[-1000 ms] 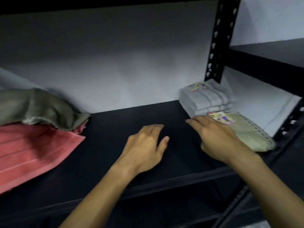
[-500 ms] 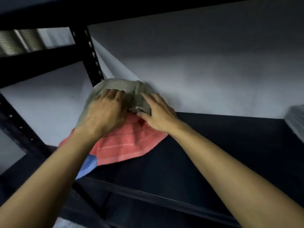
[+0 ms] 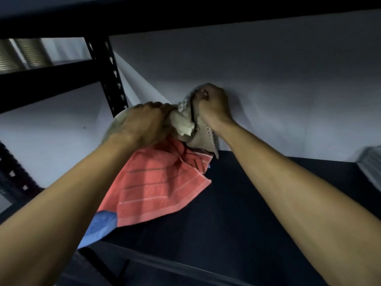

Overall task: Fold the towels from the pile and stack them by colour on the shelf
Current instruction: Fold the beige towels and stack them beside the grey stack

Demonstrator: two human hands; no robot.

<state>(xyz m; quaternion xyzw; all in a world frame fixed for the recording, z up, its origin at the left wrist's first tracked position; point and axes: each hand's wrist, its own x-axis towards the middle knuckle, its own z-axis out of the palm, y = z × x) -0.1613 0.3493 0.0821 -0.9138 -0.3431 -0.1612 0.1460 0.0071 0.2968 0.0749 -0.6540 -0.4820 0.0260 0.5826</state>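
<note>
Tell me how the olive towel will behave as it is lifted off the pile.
Probably floppy: the olive towel bunches and droops between the left hand and right hand, one corner hanging loose. Likely light, since finger grips alone raise it. It may drag the red towel beneath, which already looks rumpled.

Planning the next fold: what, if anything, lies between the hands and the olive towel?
Nothing visible: the left hand and the right hand already grip the olive towel directly, raised above the coral towel.
</note>
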